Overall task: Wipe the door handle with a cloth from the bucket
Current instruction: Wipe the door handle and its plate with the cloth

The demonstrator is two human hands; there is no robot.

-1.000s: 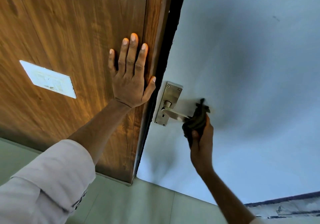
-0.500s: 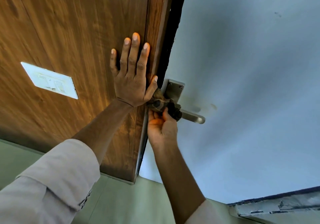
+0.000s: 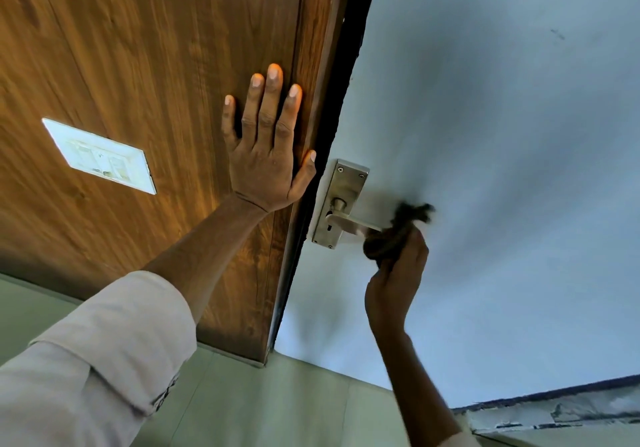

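- At centre, the left hand (image 3: 266,162) lies flat against the brown wood-grain panel (image 3: 156,66), fingers spread and pointing upward, the thumb reaching toward the panel's right edge; its grip is apart and holds nothing.
- Right of that hand, a dark gap (image 3: 341,76) separates the wood panel from the pale blue door (image 3: 502,135).
- On the pale door, just beside the gap, sits the door handle (image 3: 349,221): a metal lever on a rectangular backplate (image 3: 346,183) with screws at the corners and a keyhole below the spindle.
- At the lever's free end, the cloth (image 3: 398,232), dark and bunched, is wrapped over the metal; its loose upper part is blurred.
- Below the cloth, the right hand (image 3: 394,287) reaches up from the lower frame, its grip clamped on the cloth and pressing it to the lever end.
- Left of centre on the wood panel, a white switch plate (image 3: 100,156) is mounted well apart from the left hand.
- Lower left, a light sleeve (image 3: 104,353) with a rolled cuff covers the left forearm above the wrist.
- Along the bottom, pale green tiles (image 3: 277,401) meet both doors' lower edges; a worn ledge (image 3: 554,412) shows at lower right.
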